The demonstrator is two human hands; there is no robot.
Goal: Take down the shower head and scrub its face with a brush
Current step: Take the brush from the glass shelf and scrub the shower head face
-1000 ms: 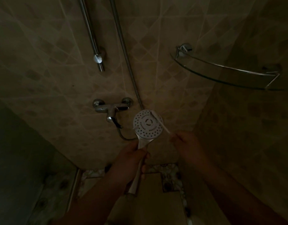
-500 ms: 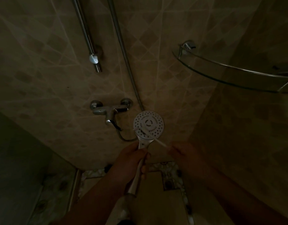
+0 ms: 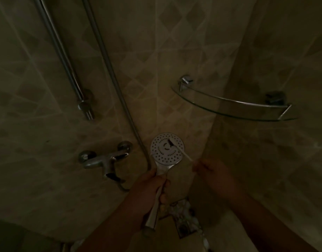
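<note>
The left hand [image 3: 147, 190] gripped the shower head [image 3: 167, 149] by its handle, face up, below the glass shelf [image 3: 229, 108]. The right hand [image 3: 209, 170] pinched the brush [image 3: 176, 148], bristles on the face's centre, mixer tap [image 3: 104, 159] just left.

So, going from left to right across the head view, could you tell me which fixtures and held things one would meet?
Rail → tap → shower head, held by the left hand → right hand, holding the brush → shelf.
</note>
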